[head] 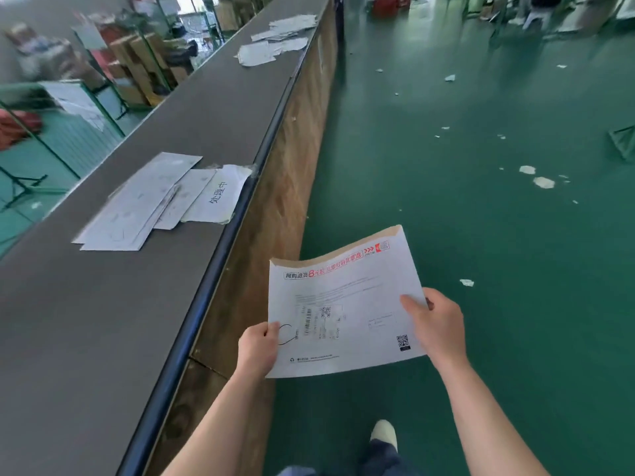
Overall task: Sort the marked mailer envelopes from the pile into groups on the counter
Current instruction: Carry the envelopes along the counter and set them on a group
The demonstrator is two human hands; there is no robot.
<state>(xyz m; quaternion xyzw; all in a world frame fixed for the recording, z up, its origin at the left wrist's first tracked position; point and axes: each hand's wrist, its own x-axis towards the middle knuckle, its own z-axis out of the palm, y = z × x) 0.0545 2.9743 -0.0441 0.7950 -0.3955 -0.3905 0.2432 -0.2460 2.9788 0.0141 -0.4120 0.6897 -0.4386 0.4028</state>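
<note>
From the head camera I look down at two bare arms held out over a green floor (481,166). Both hands hold one white mailer envelope (343,304) in the air, flat side up. It is beside the long grey surface (103,321), past its edge and not touching it.

The left hand (257,348) pinches the near left edge of the envelope, thumb on top and the other fingers tucked under. The right hand (438,324) grips the right edge the same way, thumb on top. Neither hand is spread flat.

The envelope has a line of red print along its far edge, a small label with a barcode (321,321) near the middle, and a square code (402,342) near the right hand. A black pen mark (287,334) curls just beside the left thumb. I think it is a loop, but the view is too soft to read it.

On the surface, ahead and to the left, lies a small group of white envelopes (137,207), fanned out and overlapping. Just beside them, touching, is a white paper sign (220,197) with dark writing on it, at the edge of the surface. Far down the surface is another group of pale envelopes (275,39), well apart from the first.

Small scraps of paper (543,182) dot the floor. One pale shoe (384,434) shows low down, between the arms.
</note>
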